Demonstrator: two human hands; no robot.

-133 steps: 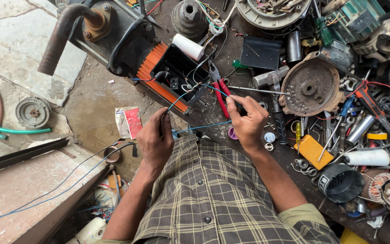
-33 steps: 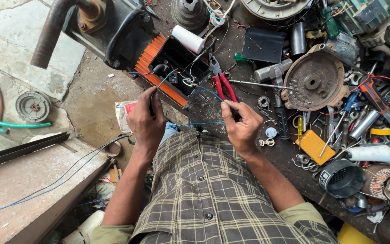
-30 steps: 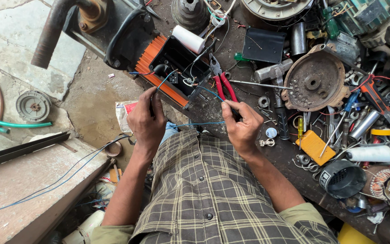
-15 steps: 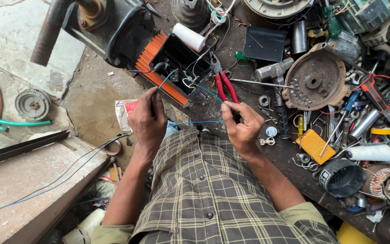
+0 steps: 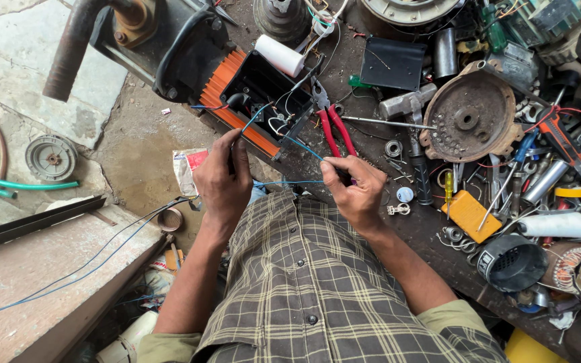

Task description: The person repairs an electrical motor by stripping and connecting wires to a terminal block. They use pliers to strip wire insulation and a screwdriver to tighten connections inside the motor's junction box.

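Nearest the camera, a plaid shirt (image 5: 317, 289) fills the lower frame, and both forearms reach forward over the edge of a cluttered bench (image 5: 432, 235). The left hand (image 5: 223, 181) is pinched shut on a thin blue wire (image 5: 304, 149), and the right hand (image 5: 354, 191) is closed on the same wire further along, thumb and fingers narrow, so a short stretch runs between the 2 hands, roughly level and crosswise. From the hands the wire's long axis climbs away at a slant toward the black terminal box (image 5: 267, 91) of an orange-finned motor (image 5: 226, 84), where it joins other loose leads. Judging by this, the wiring looks only partway done: the box stands open, its leads hang unjoined, and no cover is on it, though whether any splice is finished cannot be told at this size. Just beyond the right hand lie red-handled pliers (image 5: 334, 128), untouched, handles pointing toward the person. Further right sit a rusty round end plate (image 5: 472, 121) and a yellow block (image 5: 471, 215); a white roll (image 5: 278, 55) rests behind the box.
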